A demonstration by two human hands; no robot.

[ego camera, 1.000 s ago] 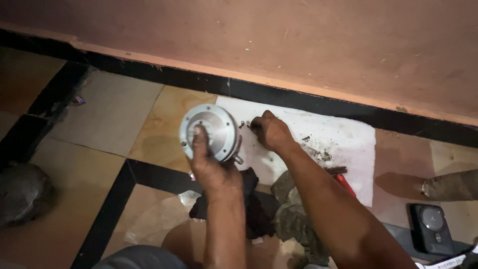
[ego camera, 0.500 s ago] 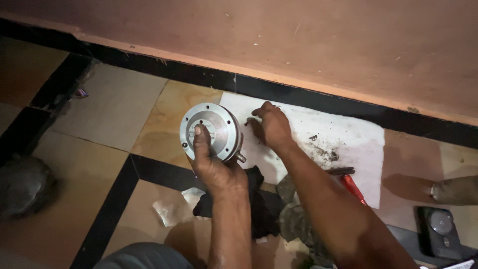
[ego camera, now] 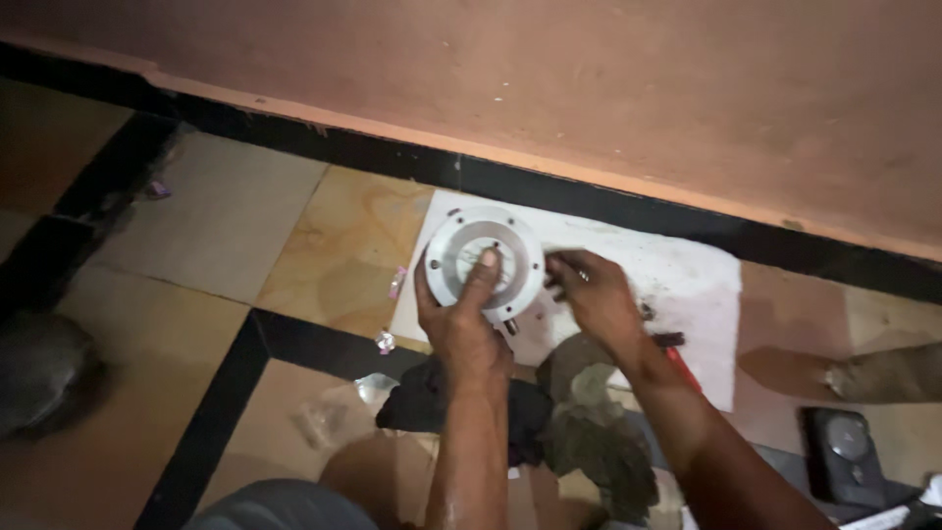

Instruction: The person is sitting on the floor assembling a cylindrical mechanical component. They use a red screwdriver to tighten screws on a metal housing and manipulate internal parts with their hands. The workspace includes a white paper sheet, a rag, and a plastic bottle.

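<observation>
On the tiled floor my left hand grips the round metal disc, which lies on the white sheet. Just beside it, my right hand pinches something too small to tell. Dark rags lie below.

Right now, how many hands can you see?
2. The left hand presses on the round metal disc. The right hand is beside the disc, over the white sheet. No other hands show.
</observation>
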